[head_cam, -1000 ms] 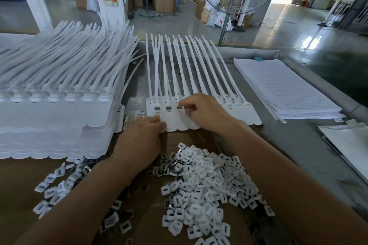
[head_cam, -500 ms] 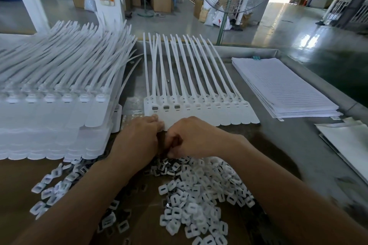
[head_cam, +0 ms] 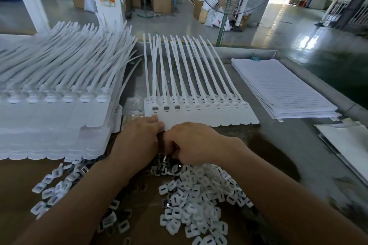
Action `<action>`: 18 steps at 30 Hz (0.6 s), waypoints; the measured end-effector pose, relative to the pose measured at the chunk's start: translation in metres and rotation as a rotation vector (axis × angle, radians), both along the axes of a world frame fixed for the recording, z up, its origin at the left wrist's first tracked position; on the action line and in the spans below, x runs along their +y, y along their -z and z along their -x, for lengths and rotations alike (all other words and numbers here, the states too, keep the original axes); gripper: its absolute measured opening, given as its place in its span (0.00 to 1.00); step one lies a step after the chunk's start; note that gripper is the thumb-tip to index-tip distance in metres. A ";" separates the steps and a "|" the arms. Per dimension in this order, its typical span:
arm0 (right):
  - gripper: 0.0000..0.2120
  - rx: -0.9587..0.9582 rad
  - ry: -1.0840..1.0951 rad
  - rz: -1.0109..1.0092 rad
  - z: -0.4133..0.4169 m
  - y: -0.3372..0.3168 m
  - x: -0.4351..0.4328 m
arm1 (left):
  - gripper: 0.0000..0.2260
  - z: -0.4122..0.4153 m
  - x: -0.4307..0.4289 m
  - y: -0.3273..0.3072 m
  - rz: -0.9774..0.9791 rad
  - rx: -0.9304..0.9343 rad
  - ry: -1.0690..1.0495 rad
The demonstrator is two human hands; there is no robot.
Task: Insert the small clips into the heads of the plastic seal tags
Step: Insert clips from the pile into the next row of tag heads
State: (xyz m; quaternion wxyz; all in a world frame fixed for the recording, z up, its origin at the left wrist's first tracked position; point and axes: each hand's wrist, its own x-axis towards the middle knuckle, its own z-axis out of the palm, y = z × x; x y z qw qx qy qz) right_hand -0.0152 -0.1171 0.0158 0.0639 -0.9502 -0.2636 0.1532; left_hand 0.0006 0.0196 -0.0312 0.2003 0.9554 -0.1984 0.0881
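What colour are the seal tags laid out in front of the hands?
White seal tags, clearest in head view.

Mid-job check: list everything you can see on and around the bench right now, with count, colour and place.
row of seal tags: about eleven, white, side by side at table centre; the three leftmost heads hold grey clips.
stacked seal tags: many, white, left.
clip pile: many, white, on brown cardboard nearest the camera; more scattered at left.
lined sheets: one stack, white, right.
table: one, grey.
fan: one, green pole, behind the table.
left hand: fingertips on the tag row's near edge.
right hand: fingers curled at the pile's far edge; what it holds is hidden.
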 end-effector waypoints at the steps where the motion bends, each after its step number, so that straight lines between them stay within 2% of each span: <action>1: 0.06 0.006 -0.010 0.002 0.000 0.000 0.000 | 0.15 0.000 0.000 0.000 0.002 0.002 0.001; 5: 0.04 0.037 0.008 -0.072 0.000 0.003 -0.008 | 0.16 0.000 0.000 0.001 0.005 0.007 0.001; 8: 0.11 0.066 0.054 -0.182 -0.001 0.005 -0.014 | 0.16 0.001 -0.001 0.001 0.001 -0.006 -0.005; 10: 0.08 0.070 0.061 -0.247 0.000 0.006 -0.015 | 0.16 0.000 -0.001 0.001 -0.010 -0.006 -0.007; 14: 0.08 0.078 0.098 -0.384 -0.003 0.004 -0.018 | 0.19 0.000 0.000 0.002 -0.012 -0.012 -0.012; 18: 0.05 0.002 0.259 -0.506 -0.017 -0.001 -0.029 | 0.19 -0.001 0.000 0.004 -0.005 -0.016 -0.020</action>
